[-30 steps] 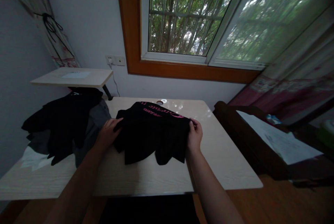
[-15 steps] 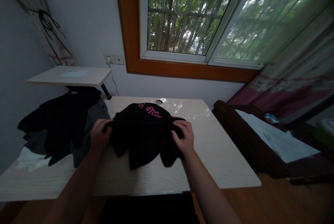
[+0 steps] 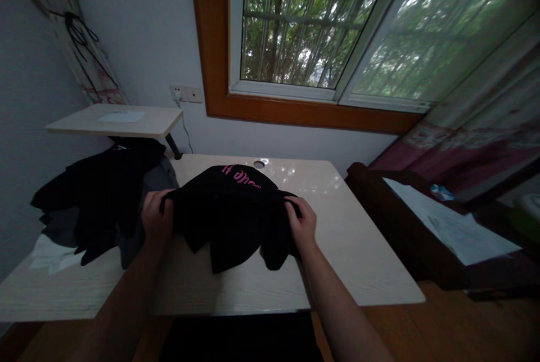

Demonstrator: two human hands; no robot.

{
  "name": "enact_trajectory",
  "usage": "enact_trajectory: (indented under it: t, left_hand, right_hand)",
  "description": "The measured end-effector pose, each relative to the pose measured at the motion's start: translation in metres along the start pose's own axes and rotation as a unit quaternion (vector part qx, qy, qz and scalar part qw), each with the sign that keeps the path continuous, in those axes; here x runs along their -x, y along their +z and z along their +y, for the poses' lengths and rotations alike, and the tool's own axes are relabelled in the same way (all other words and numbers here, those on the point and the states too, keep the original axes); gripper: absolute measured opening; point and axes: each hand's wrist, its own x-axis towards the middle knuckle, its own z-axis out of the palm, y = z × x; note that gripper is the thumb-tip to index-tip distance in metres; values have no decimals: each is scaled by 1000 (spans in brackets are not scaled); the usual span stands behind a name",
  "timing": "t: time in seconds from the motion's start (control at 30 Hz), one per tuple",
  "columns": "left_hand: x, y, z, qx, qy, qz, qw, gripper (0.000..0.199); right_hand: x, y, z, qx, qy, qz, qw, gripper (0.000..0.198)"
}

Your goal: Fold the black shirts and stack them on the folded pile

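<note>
A black garment with pink lettering on its far part lies bunched over the middle of the table. Its exact kind cannot be made out. My left hand grips its left edge, fingers closed round the cloth. On the opposite side, my right hand pinches the right edge between thumb and fingers. The cloth is stretched between both hands, and its near edge hangs in loose points onto the tabletop.
Left of my left hand lies a heap of black and grey clothes, with white cloth under it. Behind it stands a raised shelf. The pale table has a cable hole. A dark brown piece of furniture bearing paper stands right.
My hands have moved slightly apart, the left one further left and the right one a little right, pulling the garment's edge tauter. The view has shifted slightly.
</note>
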Motion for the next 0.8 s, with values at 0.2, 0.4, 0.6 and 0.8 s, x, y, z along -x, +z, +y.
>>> enact_trajectory:
  t: [0.2, 0.4, 0.6, 0.8]
  left_hand:
    - [2, 0, 5, -60, 62, -16, 996, 34]
    - [0, 0, 5, -126, 62, 15, 990, 24]
    - [7, 8, 6, -152, -1, -28, 988, 22]
    - [13, 14, 20, -208, 19, -177, 962, 30]
  right_hand:
    - [4, -3, 5, -47, 47, 63, 996, 18]
    - [1, -1, 10, -93, 85, 36, 991, 22]
    - [-6, 8, 19, -3, 65, -70, 995, 34]
    - [-4, 14, 25, 107, 26, -184, 977, 34]
